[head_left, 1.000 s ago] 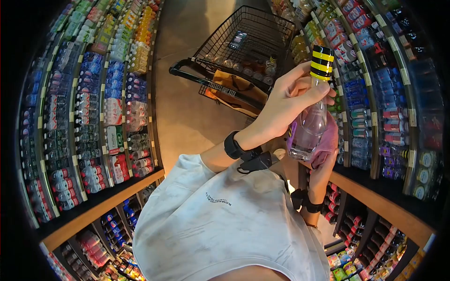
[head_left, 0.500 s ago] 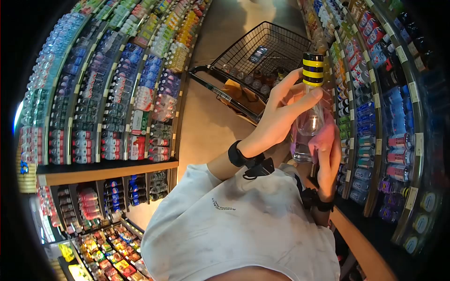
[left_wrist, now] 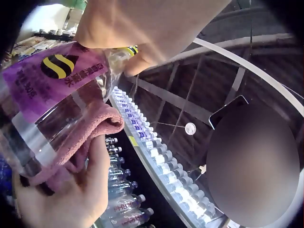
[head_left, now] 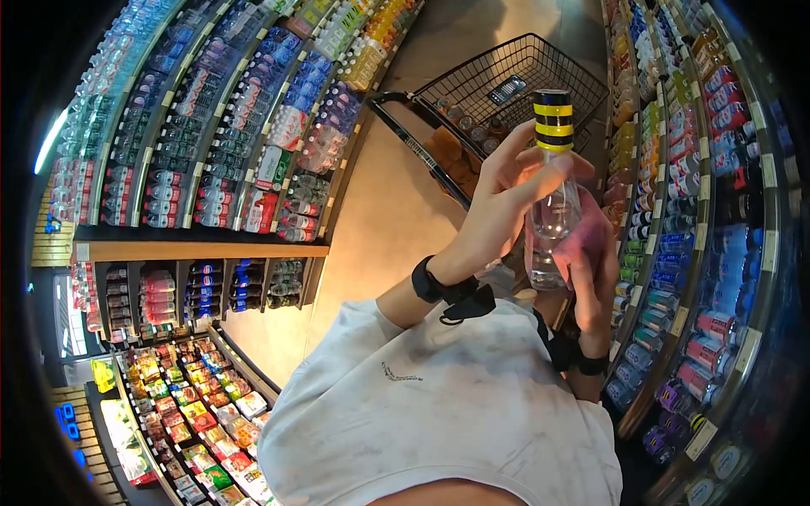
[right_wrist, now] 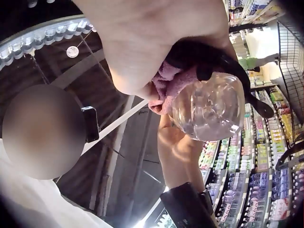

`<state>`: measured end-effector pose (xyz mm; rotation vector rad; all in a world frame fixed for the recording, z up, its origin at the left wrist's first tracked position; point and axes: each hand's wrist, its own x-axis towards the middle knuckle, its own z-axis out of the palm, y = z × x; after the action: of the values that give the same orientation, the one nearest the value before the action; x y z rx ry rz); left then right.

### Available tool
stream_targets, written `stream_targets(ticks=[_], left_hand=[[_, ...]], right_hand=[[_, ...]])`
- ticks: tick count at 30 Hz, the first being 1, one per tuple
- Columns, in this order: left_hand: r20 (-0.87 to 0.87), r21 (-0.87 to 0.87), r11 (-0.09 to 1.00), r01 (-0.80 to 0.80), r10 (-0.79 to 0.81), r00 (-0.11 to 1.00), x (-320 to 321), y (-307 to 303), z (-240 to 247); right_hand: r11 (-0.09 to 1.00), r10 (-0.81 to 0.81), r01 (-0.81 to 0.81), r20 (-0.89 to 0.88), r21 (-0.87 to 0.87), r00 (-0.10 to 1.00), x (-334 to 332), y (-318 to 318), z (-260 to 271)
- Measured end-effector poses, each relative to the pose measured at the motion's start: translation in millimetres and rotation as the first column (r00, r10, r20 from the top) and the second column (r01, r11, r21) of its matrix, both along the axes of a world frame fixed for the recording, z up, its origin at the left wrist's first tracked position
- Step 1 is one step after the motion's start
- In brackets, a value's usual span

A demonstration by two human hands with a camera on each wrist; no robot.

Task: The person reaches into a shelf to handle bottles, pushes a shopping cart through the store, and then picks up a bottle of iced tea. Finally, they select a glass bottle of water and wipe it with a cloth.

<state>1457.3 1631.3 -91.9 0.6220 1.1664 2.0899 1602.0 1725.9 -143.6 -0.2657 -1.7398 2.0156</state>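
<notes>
A clear bottle [head_left: 550, 221] with a black-and-yellow striped cap [head_left: 553, 122] is upright in front of my chest. My left hand [head_left: 498, 192] grips it by the neck, just under the cap. Lower down, my right hand [head_left: 591, 287] holds a pink cloth [head_left: 593, 232] against the bottle's side. A purple label [left_wrist: 54, 78] with a black-and-yellow drop shows in the left wrist view, the cloth [left_wrist: 90, 130] lying along the bottle below it. In the right wrist view the bottle's rounded clear base [right_wrist: 209, 107] sticks out past the cloth.
Beyond my hands stands a black wire shopping cart [head_left: 561, 61] with a phone [head_left: 508, 89], several bottles and a brown bag [head_left: 456, 158]. Shelves of bottled drinks [head_left: 207, 126] line the left, more shelves [head_left: 713, 350] the right. A low snack display [head_left: 194, 413] is at lower left.
The head view has swung, so the cart sits further right and more of the left shelves and the snack display show. Both hands keep their hold on the bottle and the cloth.
</notes>
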Motion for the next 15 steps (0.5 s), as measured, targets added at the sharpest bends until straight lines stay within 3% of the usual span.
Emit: stream_targets(ticks=[8,11,15], left_hand=[[0.124,0.087,0.99,-0.109,0.098,0.987,-69.9,-14.5,-14.8],[0.183,0.116,0.982,-0.149,0.127,0.975,-93.6,-25.1,-17.4],[0.125,0.064,0.969,-0.24,0.231,0.965,-121.0,-34.7,-24.2]], right_hand=[[0.951,0.069,-0.084,0.06,0.298,0.996,-78.6,5.5,12.3],[0.946,0.095,-0.127,0.121,0.298,0.988,-107.3,-0.6,15.8],[0.951,0.094,-0.139,0.171,0.276,0.981,-137.2,-11.8,14.9]])
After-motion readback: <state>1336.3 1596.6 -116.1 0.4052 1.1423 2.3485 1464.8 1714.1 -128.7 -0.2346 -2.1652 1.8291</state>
